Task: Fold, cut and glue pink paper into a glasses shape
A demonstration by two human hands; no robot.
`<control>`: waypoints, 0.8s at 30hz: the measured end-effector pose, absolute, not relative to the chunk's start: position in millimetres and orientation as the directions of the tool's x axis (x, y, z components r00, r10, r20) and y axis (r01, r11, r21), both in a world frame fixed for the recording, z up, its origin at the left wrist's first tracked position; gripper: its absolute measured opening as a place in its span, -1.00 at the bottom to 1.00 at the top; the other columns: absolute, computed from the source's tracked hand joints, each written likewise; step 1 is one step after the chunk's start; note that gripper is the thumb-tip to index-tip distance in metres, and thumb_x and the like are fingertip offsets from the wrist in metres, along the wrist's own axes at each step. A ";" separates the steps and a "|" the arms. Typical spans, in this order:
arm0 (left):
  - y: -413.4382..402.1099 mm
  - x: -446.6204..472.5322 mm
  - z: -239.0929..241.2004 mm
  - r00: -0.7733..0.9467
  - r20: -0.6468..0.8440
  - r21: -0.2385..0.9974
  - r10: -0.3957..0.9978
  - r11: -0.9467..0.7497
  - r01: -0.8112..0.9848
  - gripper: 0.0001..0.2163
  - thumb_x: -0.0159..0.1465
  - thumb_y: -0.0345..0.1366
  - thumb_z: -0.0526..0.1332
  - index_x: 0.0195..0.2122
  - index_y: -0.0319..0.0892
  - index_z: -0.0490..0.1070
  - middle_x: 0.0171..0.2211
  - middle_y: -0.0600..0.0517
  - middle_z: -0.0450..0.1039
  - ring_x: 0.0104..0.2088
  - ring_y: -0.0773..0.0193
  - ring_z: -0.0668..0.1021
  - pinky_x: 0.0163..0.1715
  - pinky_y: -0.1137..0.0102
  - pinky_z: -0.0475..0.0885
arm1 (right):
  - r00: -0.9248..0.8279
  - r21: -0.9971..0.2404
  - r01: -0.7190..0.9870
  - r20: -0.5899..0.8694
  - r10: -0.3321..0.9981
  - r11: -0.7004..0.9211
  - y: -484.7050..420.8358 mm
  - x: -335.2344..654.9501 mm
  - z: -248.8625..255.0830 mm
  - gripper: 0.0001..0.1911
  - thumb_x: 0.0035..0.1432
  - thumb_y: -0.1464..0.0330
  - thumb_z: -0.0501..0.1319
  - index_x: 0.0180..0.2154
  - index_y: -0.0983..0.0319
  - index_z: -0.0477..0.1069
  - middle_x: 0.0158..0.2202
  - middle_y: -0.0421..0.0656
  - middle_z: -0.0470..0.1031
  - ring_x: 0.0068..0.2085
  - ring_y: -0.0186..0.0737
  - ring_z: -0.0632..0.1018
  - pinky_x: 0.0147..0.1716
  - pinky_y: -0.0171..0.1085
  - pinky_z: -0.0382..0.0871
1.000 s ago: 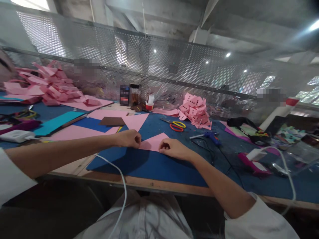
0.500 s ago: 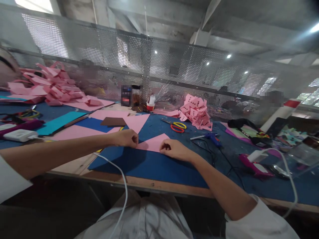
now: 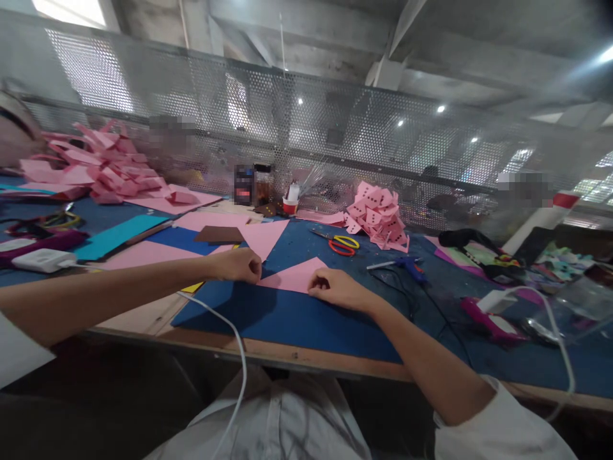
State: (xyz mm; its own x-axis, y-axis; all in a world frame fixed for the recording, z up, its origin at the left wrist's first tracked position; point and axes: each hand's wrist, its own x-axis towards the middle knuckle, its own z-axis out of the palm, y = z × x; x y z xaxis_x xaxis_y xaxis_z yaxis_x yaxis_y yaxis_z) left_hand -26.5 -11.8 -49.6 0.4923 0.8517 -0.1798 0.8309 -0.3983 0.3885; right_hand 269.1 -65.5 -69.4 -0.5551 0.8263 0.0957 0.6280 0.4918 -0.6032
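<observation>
In the head view, the pink paper piece [image 3: 292, 276] lies flat, nearer the wearer than the red-and-yellow-handled scissors [image 3: 331, 239] and to their left. It looks light and thin, probably a stiffish craft paper that slides easily and takes a crease or tear if forced; its corners and straight near edge seem the safest places to hold. The left hand [image 3: 239, 265], left of the scissors, has its fingers curled in at the paper's left corner; the right hand [image 3: 338, 289], nearer than the scissors, curls at the paper's right end. I cannot tell whether either pinches the paper or only presses it. The blue tabletop [image 3: 291, 248] carries the scissors, with a blue glue gun [image 3: 412, 267] to their right, a dotted pink paper heap [image 3: 376, 214] beyond their handles and a pink strip heap [image 3: 108, 169] far left. Behind the scissors rises a perforated metal screen [image 3: 311, 128], under a grey ceiling [image 3: 316, 25].
</observation>
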 end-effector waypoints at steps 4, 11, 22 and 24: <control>-13.1 -28.9 -47.9 0.479 -0.187 0.406 0.858 -0.377 0.833 -0.80 -0.03 -0.20 0.25 -0.44 -0.17 0.57 -0.49 0.07 0.54 -0.42 0.27 0.51 -0.47 0.49 0.26 | -0.553 -0.605 0.626 0.100 0.827 0.492 -65.5 268.9 -69.6 -0.89 0.14 0.40 0.24 -0.27 0.25 0.53 -0.31 -0.18 0.54 -0.32 -0.32 0.49 -0.32 -0.35 0.28; -13.4 -34.3 -48.6 0.471 -0.169 0.391 0.866 -0.380 0.838 -0.81 -0.02 -0.20 0.24 -0.45 -0.17 0.58 -0.49 0.05 0.55 -0.43 0.25 0.52 -0.47 0.47 0.26 | -0.552 -0.599 0.635 0.091 0.829 0.488 -66.5 268.9 -67.9 -0.88 0.14 0.40 0.24 -0.26 0.25 0.53 -0.30 -0.17 0.54 -0.32 -0.32 0.49 -0.32 -0.35 0.27; -14.6 -42.7 -56.8 0.470 -0.123 0.385 0.874 -0.394 0.835 -0.77 0.07 -0.14 0.20 -0.40 -0.15 0.55 -0.45 0.06 0.54 -0.41 0.25 0.53 -0.45 0.46 0.27 | -0.549 -0.585 0.647 0.088 0.831 0.489 -66.2 268.6 -68.3 -0.89 0.14 0.39 0.25 -0.27 0.25 0.52 -0.30 -0.17 0.54 -0.31 -0.32 0.48 -0.31 -0.34 0.25; -14.8 -42.1 -57.3 0.452 -0.118 0.369 0.884 -0.383 0.847 -0.74 0.09 -0.07 0.21 -0.41 -0.15 0.54 -0.47 0.06 0.53 -0.41 0.24 0.52 -0.46 0.45 0.25 | -0.549 -0.587 0.646 0.087 0.831 0.488 -66.7 268.6 -68.3 -0.89 0.14 0.39 0.24 -0.27 0.25 0.52 -0.30 -0.18 0.54 -0.31 -0.32 0.48 -0.31 -0.34 0.25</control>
